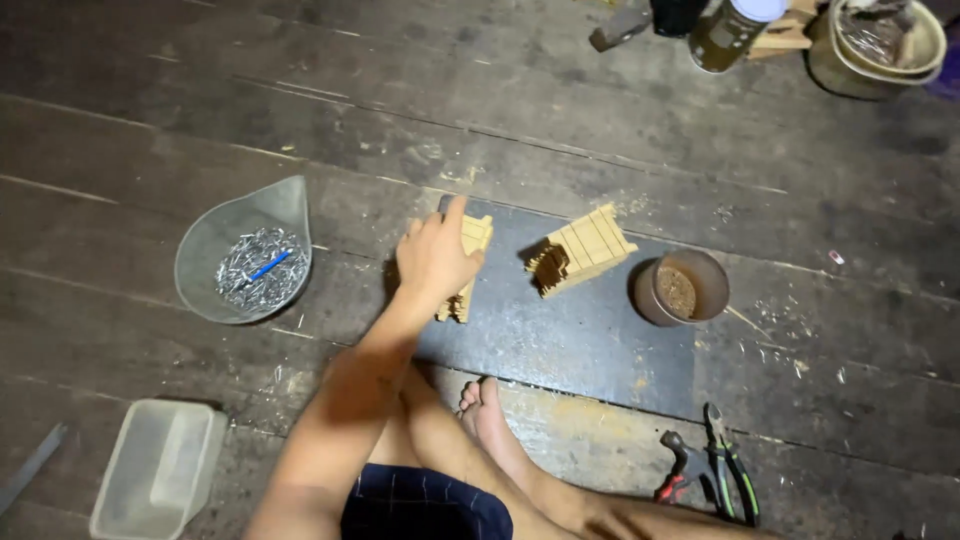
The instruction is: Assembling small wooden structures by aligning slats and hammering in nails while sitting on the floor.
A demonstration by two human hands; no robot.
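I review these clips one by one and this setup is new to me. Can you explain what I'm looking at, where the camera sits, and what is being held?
There is no machine here: a person sits on a dark plank floor and works bare-handed. The one picture comes from a camera on the person's head, looking down past a bare foot. The left hand rests on a small wooden block that lies on a dark mat; whether it grips it is unclear. The right hand is out of view. Another slatted block and a brown cup sit on the mat. Left is a grey scoop of nails and a clear tub; pliers lie lower right.
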